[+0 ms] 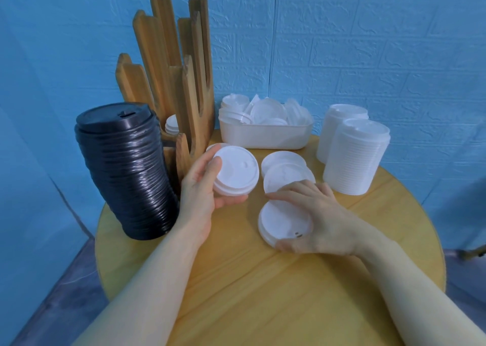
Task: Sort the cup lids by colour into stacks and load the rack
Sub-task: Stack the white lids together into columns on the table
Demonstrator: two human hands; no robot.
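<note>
My left hand (202, 188) holds a short stack of white lids (235, 170) above the table, thumb on top and fingers underneath. My right hand (313, 219) grips a white lid (281, 223) lying on the table, fingers over its far edge and thumb at its near edge. Two more loose white lids (285, 170) lie just behind it. A tall leaning stack of black lids (123, 172) stands at the left. The wooden rack (178, 74) rises behind it, with a few white lids (172, 124) in a low slot.
A white tub (263, 135) full of loose white lids sits at the back. Two tall stacks of white lids (355, 156) stand at the right. The round wooden table (263, 293) has bare surface near me. A blue wall is behind.
</note>
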